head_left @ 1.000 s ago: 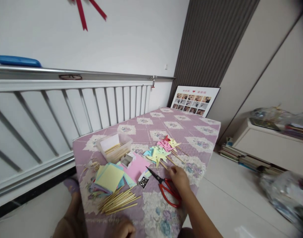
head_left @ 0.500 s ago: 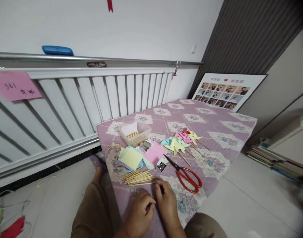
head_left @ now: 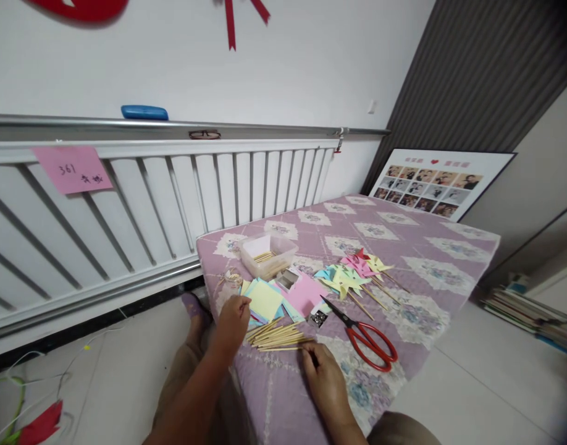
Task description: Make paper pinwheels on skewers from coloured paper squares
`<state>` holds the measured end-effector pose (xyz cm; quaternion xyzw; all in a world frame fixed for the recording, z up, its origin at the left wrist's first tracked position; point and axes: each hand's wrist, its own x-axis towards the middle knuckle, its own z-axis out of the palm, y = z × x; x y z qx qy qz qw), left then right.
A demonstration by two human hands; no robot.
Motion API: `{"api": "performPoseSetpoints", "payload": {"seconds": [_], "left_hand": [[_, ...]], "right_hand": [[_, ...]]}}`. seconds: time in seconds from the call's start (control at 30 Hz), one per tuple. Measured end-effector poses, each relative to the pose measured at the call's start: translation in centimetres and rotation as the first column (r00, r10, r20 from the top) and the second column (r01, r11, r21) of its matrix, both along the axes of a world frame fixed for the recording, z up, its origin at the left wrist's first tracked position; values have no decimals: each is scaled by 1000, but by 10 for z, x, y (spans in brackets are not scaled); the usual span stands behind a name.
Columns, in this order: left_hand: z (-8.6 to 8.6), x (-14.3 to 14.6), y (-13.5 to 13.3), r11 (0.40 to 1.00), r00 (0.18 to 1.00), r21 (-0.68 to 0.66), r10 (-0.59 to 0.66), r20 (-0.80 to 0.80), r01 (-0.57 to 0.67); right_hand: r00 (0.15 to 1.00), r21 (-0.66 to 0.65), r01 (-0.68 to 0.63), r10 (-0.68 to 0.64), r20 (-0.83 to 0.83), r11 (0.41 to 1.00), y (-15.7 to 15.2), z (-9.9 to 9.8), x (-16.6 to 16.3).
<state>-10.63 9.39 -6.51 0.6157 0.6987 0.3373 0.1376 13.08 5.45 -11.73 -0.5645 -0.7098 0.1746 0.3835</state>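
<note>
My left hand (head_left: 231, 323) reaches to the stack of coloured paper squares (head_left: 265, 300), its fingers curled at the stack's near left corner. My right hand (head_left: 324, 378) rests on the purple quilted table cover (head_left: 404, 259) just below the pile of wooden sticks (head_left: 277, 337), fingers bent, with something thin at its fingertips that I cannot make out. Red-handled scissors (head_left: 369, 338) lie to the right of that hand. Finished paper pinwheels on sticks (head_left: 352, 275) lie beyond the scissors.
A clear plastic box (head_left: 268, 253) with sticks stands at the back left of the table. A small open box (head_left: 288, 279) and a packet of pins (head_left: 318, 318) lie near the pink sheet (head_left: 306, 293). White railing (head_left: 172, 185) on the left, framed photo collage (head_left: 436, 182) behind, books (head_left: 519, 303) on the floor.
My left hand has left my right hand and moved up to the paper stack. My right hand has stayed near the sticks. The view has shifted slightly.
</note>
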Motion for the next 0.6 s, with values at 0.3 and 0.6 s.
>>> {"api": "performPoseSetpoints", "payload": {"seconds": [0.3,0.6], "left_hand": [[21,-8,55,974,948,-221,-112,-299,46],[17,6,62,945,920,-327,-127,-372,-2]], "right_hand": [[999,27,8,-9,33,1000,1,0,1],[999,44,13,-15,48,999,1,0,0]]}}
